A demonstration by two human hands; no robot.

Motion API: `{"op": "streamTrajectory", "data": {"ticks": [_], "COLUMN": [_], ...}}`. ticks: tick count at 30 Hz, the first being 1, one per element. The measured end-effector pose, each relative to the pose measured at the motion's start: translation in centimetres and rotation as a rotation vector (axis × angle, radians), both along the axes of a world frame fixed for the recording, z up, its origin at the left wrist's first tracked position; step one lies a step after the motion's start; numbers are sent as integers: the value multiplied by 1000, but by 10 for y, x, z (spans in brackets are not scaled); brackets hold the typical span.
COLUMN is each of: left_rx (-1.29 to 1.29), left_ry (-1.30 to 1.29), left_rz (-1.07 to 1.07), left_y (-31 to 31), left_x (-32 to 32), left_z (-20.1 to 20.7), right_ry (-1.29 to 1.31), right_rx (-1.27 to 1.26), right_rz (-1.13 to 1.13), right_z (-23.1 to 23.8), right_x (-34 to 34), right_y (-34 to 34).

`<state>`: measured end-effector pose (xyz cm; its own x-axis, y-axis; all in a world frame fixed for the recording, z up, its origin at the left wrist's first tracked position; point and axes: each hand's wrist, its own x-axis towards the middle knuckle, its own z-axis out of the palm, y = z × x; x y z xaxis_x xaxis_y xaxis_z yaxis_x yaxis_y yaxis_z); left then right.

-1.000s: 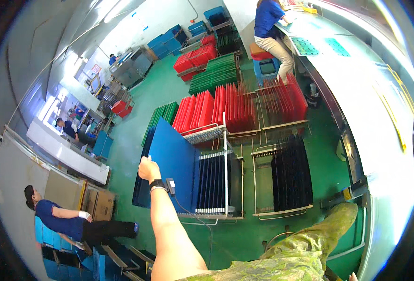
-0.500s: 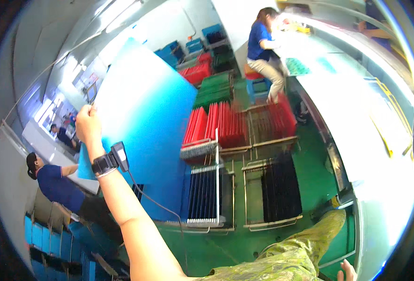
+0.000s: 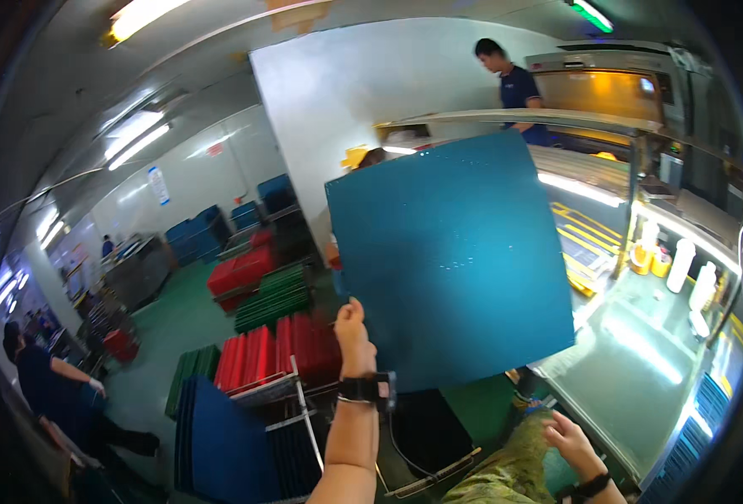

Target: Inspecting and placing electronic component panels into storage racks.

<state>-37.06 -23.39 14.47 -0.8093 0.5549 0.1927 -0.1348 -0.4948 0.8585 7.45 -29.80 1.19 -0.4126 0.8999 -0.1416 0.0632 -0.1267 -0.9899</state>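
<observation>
My left hand (image 3: 354,336), a dark band on its wrist, grips the left edge of a large flat blue panel (image 3: 451,277). The panel is held upright and slightly tilted in front of me, with small light specks across its face. Its other edges touch no hand. My right hand (image 3: 569,437) is low at the right, near my camouflage-patterned leg (image 3: 506,462). Its fingers are loosely bent and apart, with nothing in them. Part of the lit bench and a seated person are hidden behind the panel.
A glass-topped bench (image 3: 632,361) with white bottles (image 3: 681,265) stands right under a bright lamp. Racks of red panels (image 3: 250,357), green panels (image 3: 275,298) and blue panels (image 3: 220,437) stand left on the floor. People are at the far left (image 3: 52,378) and behind the bench (image 3: 519,88).
My view has swung right and up toward the bench. The blue panel has come round with my left hand and now faces me more squarely. My right hand shows more fully.
</observation>
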Motion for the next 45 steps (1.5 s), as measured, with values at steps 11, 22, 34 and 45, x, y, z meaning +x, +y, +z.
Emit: {"op": "streamTrajectory", "data": {"ticks": [11,22,34,45], "left_rx": [-227,-654,-995,-247], "left_ry": [-302,-386,-182,1254], "left_rz": [-1487,-1578,-1867,-1963], "left_y": [24,-5,-9,33], "left_x": [186,327,347,434], "left_z": [-69,-170,-164,-51], "right_ry": [752,-1327,-1369,-1306], "right_rx": [145,615,378,726], "right_rz": [-793,-942,-665,-698], "right_z": [63,42,14,12], "right_x": [73,227,194,214], "right_y": [24,-133,-215,-220]}}
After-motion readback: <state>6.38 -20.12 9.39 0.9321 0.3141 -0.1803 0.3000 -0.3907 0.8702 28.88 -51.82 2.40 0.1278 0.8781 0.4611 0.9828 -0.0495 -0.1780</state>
